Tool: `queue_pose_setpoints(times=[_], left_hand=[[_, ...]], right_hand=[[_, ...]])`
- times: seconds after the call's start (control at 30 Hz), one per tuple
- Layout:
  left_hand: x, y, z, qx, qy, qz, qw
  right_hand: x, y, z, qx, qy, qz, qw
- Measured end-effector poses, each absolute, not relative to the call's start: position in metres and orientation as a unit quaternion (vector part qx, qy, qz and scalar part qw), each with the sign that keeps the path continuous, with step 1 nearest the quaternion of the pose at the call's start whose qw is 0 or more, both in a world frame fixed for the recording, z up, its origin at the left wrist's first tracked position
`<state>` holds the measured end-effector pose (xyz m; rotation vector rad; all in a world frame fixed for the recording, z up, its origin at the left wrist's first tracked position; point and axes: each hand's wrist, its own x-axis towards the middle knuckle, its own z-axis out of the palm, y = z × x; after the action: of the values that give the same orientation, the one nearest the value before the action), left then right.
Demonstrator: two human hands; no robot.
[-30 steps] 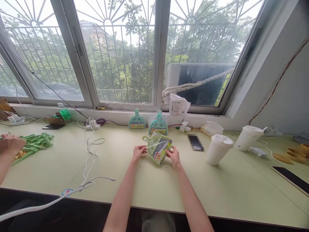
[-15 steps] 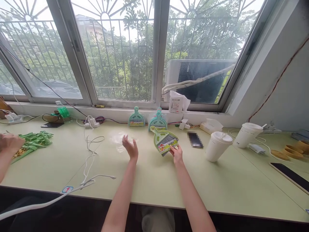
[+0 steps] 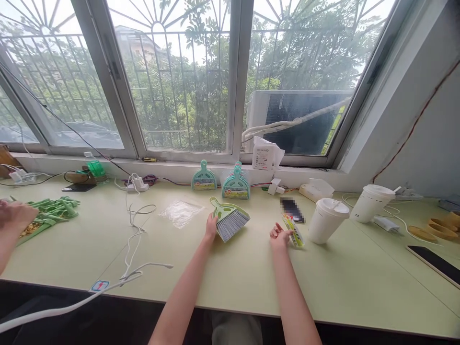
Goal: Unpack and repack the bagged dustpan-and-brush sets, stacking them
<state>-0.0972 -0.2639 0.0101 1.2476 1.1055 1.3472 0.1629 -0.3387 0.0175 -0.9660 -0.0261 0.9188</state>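
Unpacking seems in hand: left hand point(image 3: 212, 226) grasps the dustpan-and-brush set point(image 3: 230, 222), right hand point(image 3: 281, 236) pinches the printed label point(image 3: 296, 234); setting that aside would call for loosening the right grip

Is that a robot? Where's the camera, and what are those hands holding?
No robot here! The camera is worn on a person's head and looks forward and down. That person's bare left hand holds a green dustpan-and-brush set. Their right hand touches a bright printed label; I can't tell how firmly. On the pale green table lie clear plastic and a phone. Teal sets stand at the back. The hand at the far left edge is somebody else's.
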Motion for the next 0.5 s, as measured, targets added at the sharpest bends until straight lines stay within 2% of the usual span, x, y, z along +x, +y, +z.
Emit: queue_pose_setpoints(times=[0.3,0.4,0.5], left_hand=[[-0.085,-0.274,0.006,0.561,0.451,0.504,0.478],[-0.086,-0.275,0.008,0.568,0.457,0.497,0.469],[-0.084,-0.279,0.012,0.575,0.46,0.495,0.461]], right_hand=[[0.166,-0.345,0.016,-0.375,0.04,0.362,0.853],[0.162,-0.346,0.019,-0.383,0.034,0.373,0.844],[0.145,-0.346,0.028,-0.465,-0.043,0.367,0.805]])
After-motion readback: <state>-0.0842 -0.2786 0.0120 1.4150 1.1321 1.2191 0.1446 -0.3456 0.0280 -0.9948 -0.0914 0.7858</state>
